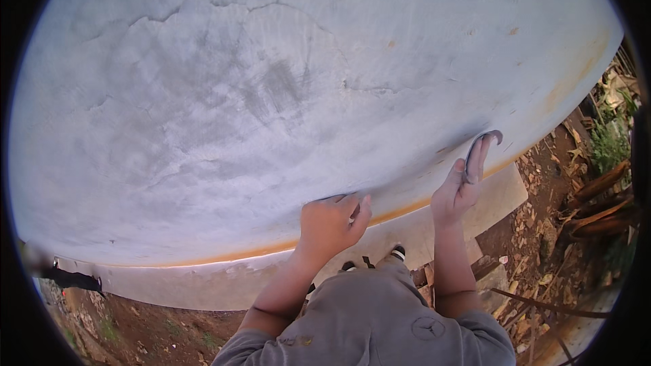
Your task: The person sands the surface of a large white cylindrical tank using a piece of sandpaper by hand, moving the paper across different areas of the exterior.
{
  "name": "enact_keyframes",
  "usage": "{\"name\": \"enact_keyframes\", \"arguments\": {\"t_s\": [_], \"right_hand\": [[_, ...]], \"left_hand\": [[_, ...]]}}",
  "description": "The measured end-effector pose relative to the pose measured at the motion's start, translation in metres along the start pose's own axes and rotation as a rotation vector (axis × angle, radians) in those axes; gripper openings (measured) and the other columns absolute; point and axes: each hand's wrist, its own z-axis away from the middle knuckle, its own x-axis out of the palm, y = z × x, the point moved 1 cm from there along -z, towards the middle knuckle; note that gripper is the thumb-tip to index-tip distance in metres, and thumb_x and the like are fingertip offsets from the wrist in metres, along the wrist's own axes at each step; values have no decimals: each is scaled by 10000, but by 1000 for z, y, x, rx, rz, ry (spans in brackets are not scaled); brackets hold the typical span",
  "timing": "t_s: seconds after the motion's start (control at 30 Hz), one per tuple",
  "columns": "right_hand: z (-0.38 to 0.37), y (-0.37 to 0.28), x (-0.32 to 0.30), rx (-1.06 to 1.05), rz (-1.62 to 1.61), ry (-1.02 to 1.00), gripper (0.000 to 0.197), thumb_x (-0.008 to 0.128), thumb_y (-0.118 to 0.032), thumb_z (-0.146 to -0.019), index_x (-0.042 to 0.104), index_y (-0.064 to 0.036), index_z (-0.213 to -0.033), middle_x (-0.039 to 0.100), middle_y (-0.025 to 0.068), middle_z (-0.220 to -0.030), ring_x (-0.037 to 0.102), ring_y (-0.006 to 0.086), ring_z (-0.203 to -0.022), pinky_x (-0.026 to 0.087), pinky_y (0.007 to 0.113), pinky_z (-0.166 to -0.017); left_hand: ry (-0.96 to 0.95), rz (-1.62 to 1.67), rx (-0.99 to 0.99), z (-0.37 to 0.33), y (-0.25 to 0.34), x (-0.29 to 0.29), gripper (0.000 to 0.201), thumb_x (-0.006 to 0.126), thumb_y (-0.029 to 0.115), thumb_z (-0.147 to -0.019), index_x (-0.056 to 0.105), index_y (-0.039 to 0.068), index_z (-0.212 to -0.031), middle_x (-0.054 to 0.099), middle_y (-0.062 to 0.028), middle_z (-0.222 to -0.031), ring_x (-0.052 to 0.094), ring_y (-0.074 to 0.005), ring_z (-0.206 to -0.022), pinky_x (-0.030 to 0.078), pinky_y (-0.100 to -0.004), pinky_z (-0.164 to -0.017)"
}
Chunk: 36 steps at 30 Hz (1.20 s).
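A large pale grey-blue plastered wall (pixel 224 108) fills most of the view, with cracks and darker smudged patches. My right hand (pixel 466 179) holds a folded grey sheet of sandpaper (pixel 497 137) against the wall's lower right part; its fingers lie along the sheet and its far end curls up. Further left, my left hand (pixel 332 225) is curled into a fist close against the wall. A thin dark edge shows above its knuckles, but whatever lies inside the fingers is hidden.
An orange-stained line runs along the wall's foot above a concrete ledge (pixel 203 288). My feet stand by this ledge. Brown soil (pixel 146 318) lies at lower left. Dry leaves, branches and green plants (pixel 610 135) are at the right. Dark cloth (pixel 74 279) hangs at far left.
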Motion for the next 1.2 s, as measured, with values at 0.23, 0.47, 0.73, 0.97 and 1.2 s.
{"name": "enact_keyframes", "arguments": {"t_s": [0.23,0.47,0.73,0.97,1.2], "right_hand": [[35,-10,41,-166,68,-108,480,487,-7,-909,584,107,-1366,516,303,-1472,423,519,-1419,331,581,-1174],[21,-13,7,41,-39,-63,493,472,5,-855,644,85,-1310,568,281,-1431,445,526,-1401,335,605,-1168],[57,-17,45,-252,64,-245,496,538,5,-834,611,141,-1305,659,296,-1259,580,510,-1247,381,568,-1133],[49,-6,18,-263,50,-163,400,630,-66,-840,675,76,-1212,684,226,-1189,615,450,-1173,444,568,-1050],[43,-13,23,-231,32,-153,477,747,-153,-778,683,-4,-1226,523,179,-1408,526,409,-1261,445,542,-1037]], "left_hand": [[-3,-28,25,-4,-5,7,311,711,198,-882,602,88,-611,595,-37,-536,591,-255,-460,397,-364,-430],[16,-58,53,-2,-10,7,269,714,181,-872,612,99,-637,582,-17,-533,587,-242,-455,389,-354,-422],[28,-49,94,-1,-13,5,163,698,190,-888,701,89,-761,606,-30,-557,596,-245,-469,413,-348,-439],[-41,-57,142,-2,-9,0,194,710,226,-892,691,82,-763,634,-41,-600,611,-254,-494,438,-370,-463],[-24,-5,149,4,-1,-34,215,711,178,-879,635,59,-717,633,-95,-634,595,-285,-516,438,-362,-496]]}}
